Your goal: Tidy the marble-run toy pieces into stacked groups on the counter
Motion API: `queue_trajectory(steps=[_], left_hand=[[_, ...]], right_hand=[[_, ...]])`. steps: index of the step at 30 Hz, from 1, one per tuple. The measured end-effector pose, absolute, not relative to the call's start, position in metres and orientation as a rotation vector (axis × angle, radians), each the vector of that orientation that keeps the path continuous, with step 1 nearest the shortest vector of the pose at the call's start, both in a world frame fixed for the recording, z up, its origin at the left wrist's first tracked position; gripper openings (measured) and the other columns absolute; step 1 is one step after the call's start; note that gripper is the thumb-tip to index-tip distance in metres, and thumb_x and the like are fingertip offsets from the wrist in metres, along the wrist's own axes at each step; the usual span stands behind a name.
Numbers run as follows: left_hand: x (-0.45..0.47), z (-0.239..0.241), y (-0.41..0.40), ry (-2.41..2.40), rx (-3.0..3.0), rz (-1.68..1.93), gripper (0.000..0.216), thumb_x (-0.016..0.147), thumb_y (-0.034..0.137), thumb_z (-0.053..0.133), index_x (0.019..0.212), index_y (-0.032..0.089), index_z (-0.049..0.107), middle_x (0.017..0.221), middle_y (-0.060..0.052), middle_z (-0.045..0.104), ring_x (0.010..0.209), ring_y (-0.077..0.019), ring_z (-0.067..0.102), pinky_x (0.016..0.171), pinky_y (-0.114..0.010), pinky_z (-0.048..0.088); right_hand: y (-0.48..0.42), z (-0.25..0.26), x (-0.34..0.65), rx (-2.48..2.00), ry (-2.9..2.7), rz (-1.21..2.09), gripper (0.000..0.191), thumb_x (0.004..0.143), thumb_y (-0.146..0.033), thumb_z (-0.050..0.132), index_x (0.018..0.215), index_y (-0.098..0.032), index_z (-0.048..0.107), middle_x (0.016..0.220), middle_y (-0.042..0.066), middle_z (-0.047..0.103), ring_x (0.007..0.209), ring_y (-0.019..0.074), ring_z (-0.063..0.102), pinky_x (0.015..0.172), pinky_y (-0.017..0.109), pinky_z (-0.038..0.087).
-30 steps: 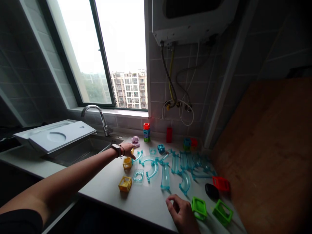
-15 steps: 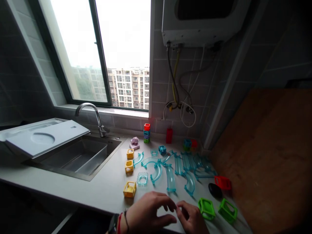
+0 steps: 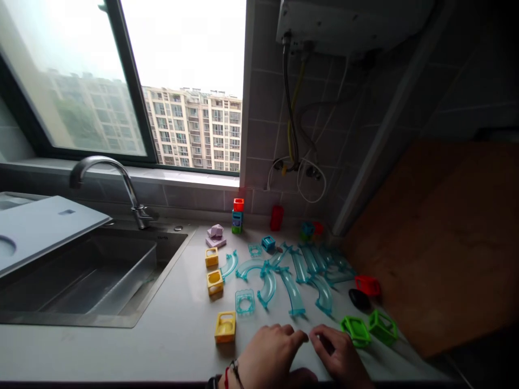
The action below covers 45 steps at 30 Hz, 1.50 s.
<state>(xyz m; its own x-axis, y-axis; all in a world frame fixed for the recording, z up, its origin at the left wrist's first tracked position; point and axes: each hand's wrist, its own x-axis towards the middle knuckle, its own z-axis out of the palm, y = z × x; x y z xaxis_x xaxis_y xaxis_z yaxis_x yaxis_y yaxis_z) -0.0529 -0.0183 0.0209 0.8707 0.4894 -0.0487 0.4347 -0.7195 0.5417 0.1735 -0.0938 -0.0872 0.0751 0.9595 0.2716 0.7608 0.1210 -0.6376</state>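
My left hand (image 3: pixel 275 351) hovers over the front of the counter, its fingers bent downward and the thumb apart beneath them. Nothing shows in it. Close by on the right, my right hand (image 3: pixel 340 354) has loosely curved fingers with a gap inside and no visible object. A small space separates the two hands. Left of my left hand stands a yellow cube frame (image 3: pixel 225 327). Beside my right hand lie a green cube frame (image 3: pixel 356 331) and a second green frame (image 3: pixel 383 327). Ahead are several clear teal track pieces (image 3: pixel 292 292), some curved, and a square teal plate (image 3: pixel 245 302).
Two more yellow frames (image 3: pixel 214 282) line the left. Farther back are lilac pieces (image 3: pixel 215 235), a stacked block tower (image 3: pixel 237 215) and a red block (image 3: pixel 277 218). A black oval object (image 3: pixel 359 299) and red frame (image 3: pixel 367 285) sit right. The sink (image 3: pixel 133 319) is left.
The view has shifted closer and to the right. My hands, which were touching or nearly so at the fingertips, are now slightly apart. The toys keep their arrangement.
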Motion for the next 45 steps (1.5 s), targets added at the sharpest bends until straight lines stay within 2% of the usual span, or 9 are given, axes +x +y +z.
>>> queue_trajectory(steps=[7,13,18,23,28,33,45], left_hand=[[-0.053,0.007,-0.014,0.661,2.454,0.021,0.054,0.085,0.051,0.067,0.133,0.028,0.061,0.116,-0.011,0.072,0.105,-0.0354,0.070,0.092,-0.047,0.057],[-0.063,0.017,-0.017,0.677,2.424,0.021,0.054,0.091,0.048,0.060,0.139,0.023,0.058,0.120,-0.013,0.070,0.111,-0.0334,0.068,0.098,-0.045,0.054],[-0.063,0.013,-0.015,0.674,2.438,-0.037,0.057,0.095,0.047,0.055,0.142,0.016,0.055,0.122,-0.017,0.069,0.112,-0.0353,0.067,0.098,-0.049,0.053],[-0.061,0.007,-0.016,0.659,2.489,-0.028,0.056,0.095,0.048,0.055,0.142,0.016,0.055,0.123,-0.017,0.069,0.114,-0.0354,0.066,0.098,-0.050,0.053],[-0.064,0.008,-0.018,0.664,2.490,-0.040,0.056,0.096,0.048,0.055,0.142,0.016,0.054,0.124,-0.017,0.068,0.114,-0.0340,0.066,0.099,-0.048,0.053],[-0.064,0.012,-0.018,0.665,2.482,-0.046,0.057,0.095,0.048,0.056,0.142,0.015,0.055,0.123,-0.017,0.068,0.115,-0.0349,0.065,0.099,-0.049,0.053],[-0.065,0.017,-0.023,0.694,2.483,-0.060,0.057,0.093,0.048,0.060,0.141,0.016,0.056,0.122,-0.018,0.069,0.114,-0.0357,0.065,0.100,-0.050,0.052]], right_hand=[[-0.100,-0.066,0.178,-1.688,-1.702,0.320,0.037,0.101,-0.038,0.049,0.075,-0.020,0.068,0.065,0.002,0.067,0.059,0.0170,0.062,0.058,0.027,0.045],[-0.126,0.006,0.219,-1.909,-1.713,0.164,0.029,0.099,-0.038,0.052,0.091,-0.021,0.074,0.087,0.005,0.077,0.078,0.0207,0.070,0.075,0.029,0.051],[-0.143,0.045,0.284,-2.329,-1.570,-0.039,0.035,0.099,-0.040,0.046,0.100,-0.020,0.074,0.094,0.008,0.077,0.081,0.0219,0.069,0.076,0.031,0.051],[-0.148,0.042,0.316,-2.454,-1.708,0.077,0.027,0.090,-0.035,0.060,0.105,-0.020,0.075,0.102,0.009,0.076,0.091,0.0235,0.070,0.082,0.031,0.051],[-0.144,0.038,0.320,-2.508,-1.809,0.152,0.036,0.084,-0.035,0.072,0.116,-0.019,0.073,0.111,0.011,0.074,0.103,0.0272,0.069,0.092,0.034,0.049],[-0.138,0.042,0.316,-2.505,-1.871,0.174,0.040,0.084,-0.032,0.072,0.122,-0.020,0.070,0.119,0.011,0.071,0.110,0.0277,0.067,0.098,0.035,0.047],[-0.132,0.040,0.260,-2.334,-2.077,0.247,0.044,0.085,-0.032,0.073,0.127,-0.026,0.067,0.125,0.009,0.066,0.111,0.0272,0.067,0.100,0.036,0.050]])
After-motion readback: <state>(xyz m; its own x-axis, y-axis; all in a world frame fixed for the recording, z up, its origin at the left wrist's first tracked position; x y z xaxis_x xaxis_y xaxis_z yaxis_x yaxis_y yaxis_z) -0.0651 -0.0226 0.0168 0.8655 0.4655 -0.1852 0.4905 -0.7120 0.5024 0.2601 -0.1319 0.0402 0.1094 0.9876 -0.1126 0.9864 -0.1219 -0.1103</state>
